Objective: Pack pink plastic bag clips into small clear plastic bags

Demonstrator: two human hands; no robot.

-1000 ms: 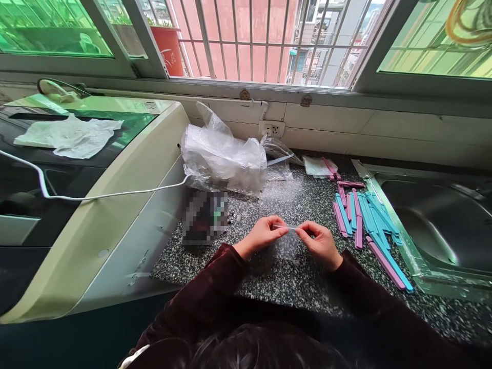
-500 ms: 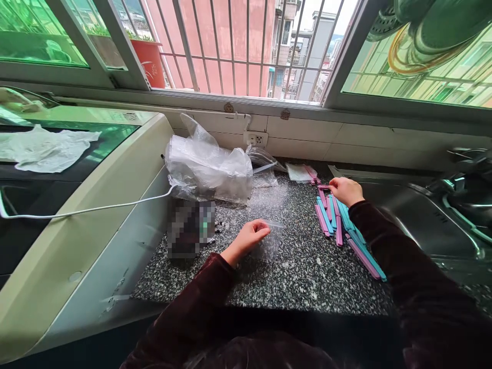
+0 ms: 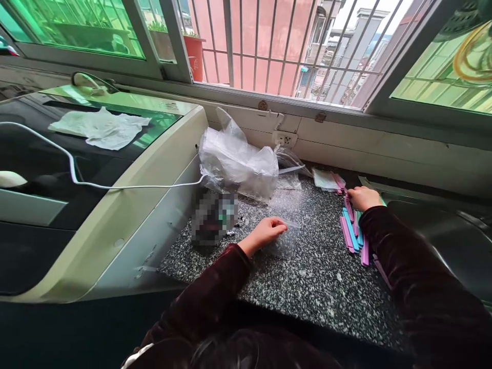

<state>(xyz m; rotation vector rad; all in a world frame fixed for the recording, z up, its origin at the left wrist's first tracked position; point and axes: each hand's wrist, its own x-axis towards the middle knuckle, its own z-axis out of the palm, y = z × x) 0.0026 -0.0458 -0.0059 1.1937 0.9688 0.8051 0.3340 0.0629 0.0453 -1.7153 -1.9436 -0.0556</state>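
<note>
My left hand is closed, thumb against fingers, pinching the upper edge of a small clear zip bag low over the speckled counter. On the right, my right hand is closed at the far end of a pile of flat bag clips, its fingertips on a pink bag clip. Several pink and blue clips lie below it, among them a blue bag clip and a pink bag clip. My right hand and sleeve cover part of the pile.
Crumpled clear plastic bags lie against the wall under a socket. Behind the pile is a packet with pink clips. A washing machine with a white cable stands left; a metal sink is right.
The view has turned left, so things sit further right in the picture. My right hand stays at the pile's far end, covering more of it. My left hand still pinches the bag.
</note>
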